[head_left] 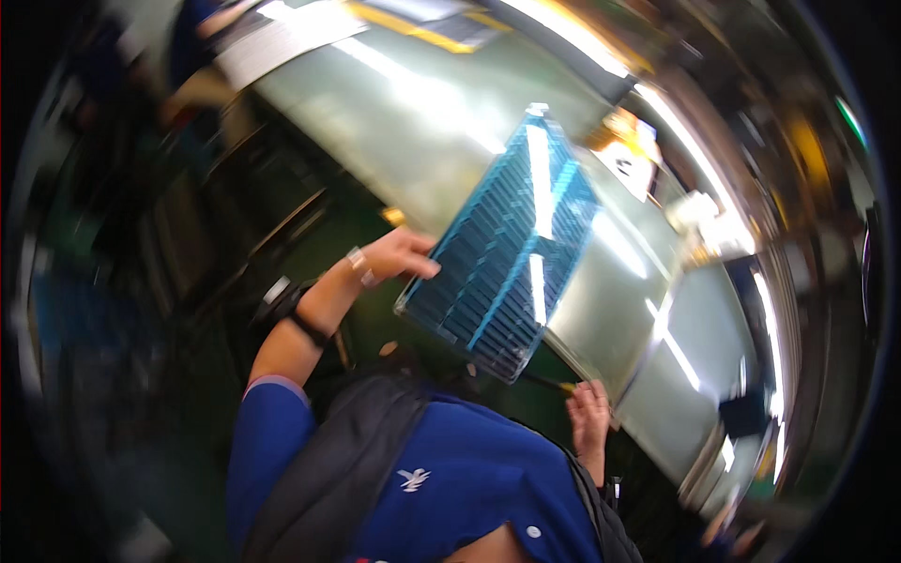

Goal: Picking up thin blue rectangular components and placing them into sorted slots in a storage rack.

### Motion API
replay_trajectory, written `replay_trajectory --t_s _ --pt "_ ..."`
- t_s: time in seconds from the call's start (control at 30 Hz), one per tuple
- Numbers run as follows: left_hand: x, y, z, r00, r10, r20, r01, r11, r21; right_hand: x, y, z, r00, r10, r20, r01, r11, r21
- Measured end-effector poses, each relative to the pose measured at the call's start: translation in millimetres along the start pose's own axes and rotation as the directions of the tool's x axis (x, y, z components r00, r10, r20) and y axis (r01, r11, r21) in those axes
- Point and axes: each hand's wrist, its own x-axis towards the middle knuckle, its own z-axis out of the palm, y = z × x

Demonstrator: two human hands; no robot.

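Observation:
A blue rectangular slotted tray, with rows of narrow compartments and a glossy surface, is held tilted in front of my body. My left hand is closed on its left edge, the fingers partly hidden by the tray. Bright light strips reflect off the tray, and motion blur hides what its slots contain. My right hand is apart from the tray, raised by the near edge of the workbench, its fingers loosely extended with nothing visible in them. A thin dark piece with a yellow tip shows beside that hand.
A long grey-green workbench runs diagonally beyond the tray. White sheets lie at its far left, and an orange-and-white item stands behind the tray. Another person is at the upper left. A dark chair-like frame stands left.

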Motion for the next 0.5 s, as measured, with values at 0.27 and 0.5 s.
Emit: replay_trajectory --t_s 0.27,0.5 --pt "-76 -109 -20 0.253 0.573 -0.779 0.098 0.786 0.61 148 -12 250 0.301 -0.141 0.943 0.949 -0.05 -0.311" --pt "-227 -348 -3 0.078 -0.306 -0.949 0.338 0.903 -0.264 185 58 314 0.251 -0.115 0.961 0.891 -0.36 -0.275"
